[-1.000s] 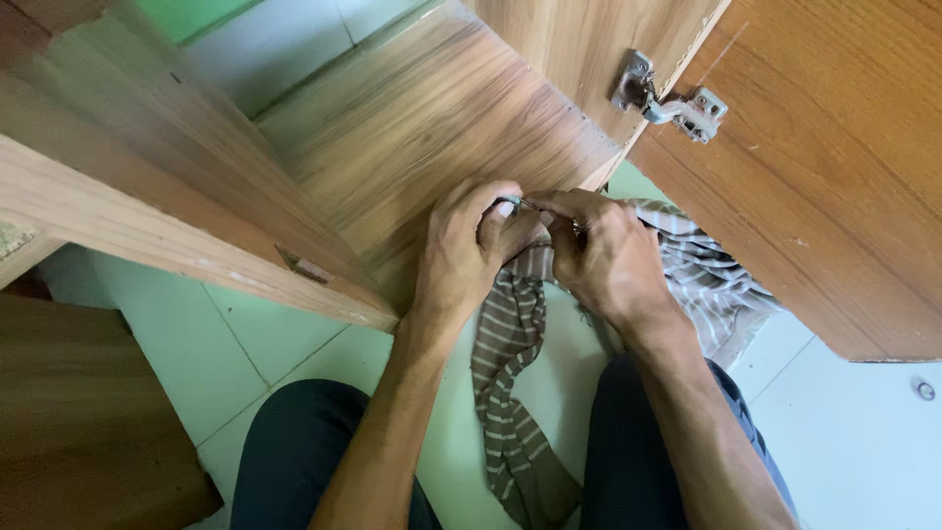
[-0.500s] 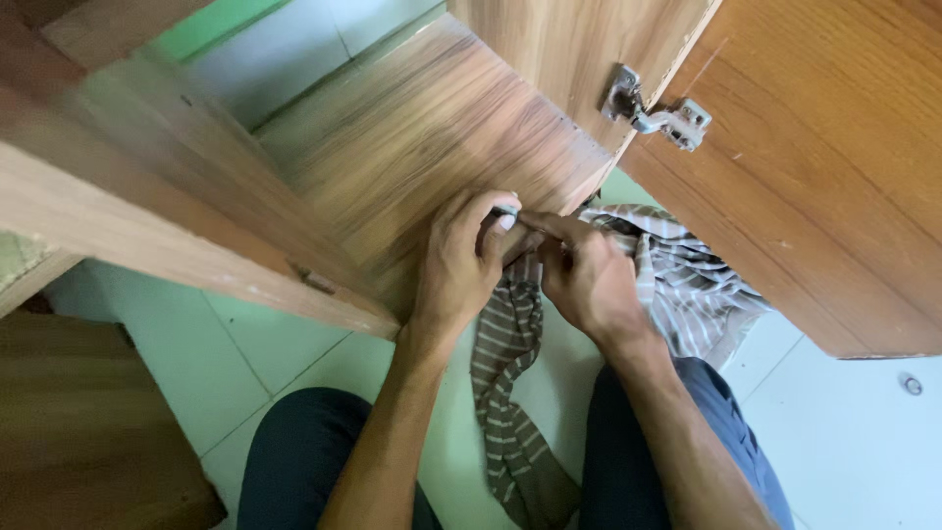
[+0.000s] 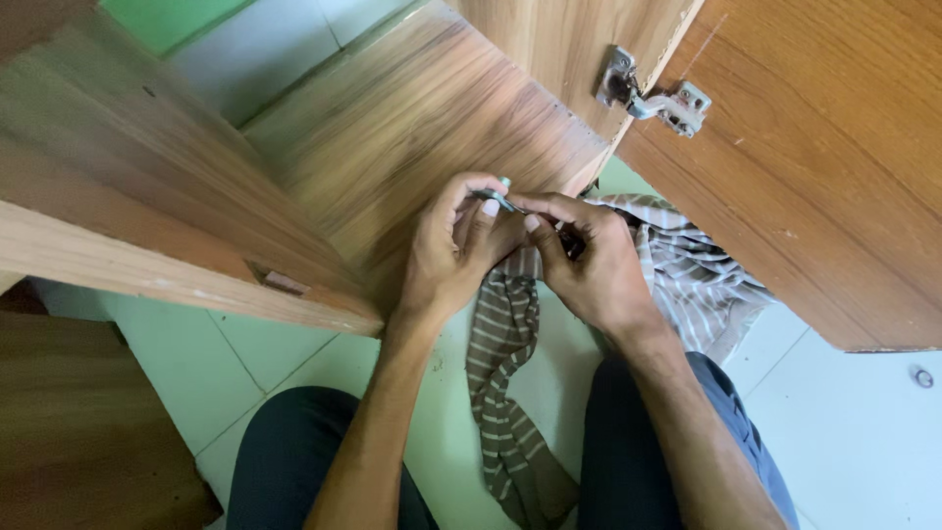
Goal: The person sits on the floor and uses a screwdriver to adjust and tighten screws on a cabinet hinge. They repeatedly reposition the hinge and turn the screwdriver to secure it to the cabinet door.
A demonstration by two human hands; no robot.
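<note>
At the centre of the frame, the left hand [image 3: 456, 250] and right hand [image 3: 589, 270] meet, fingers pinched together on a small metal piece [image 3: 498, 200] (too small to identify). A striped cloth [image 3: 505, 363] hangs beneath them, beside the wooden cabinet panel [image 3: 412, 128] with its metal hinge [image 3: 653, 93] at upper right.

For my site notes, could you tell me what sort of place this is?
Probably a room at home where a wooden cabinet is being worked on: a metal hinge on its door, a pale tiled floor and a striped cloth.
</note>
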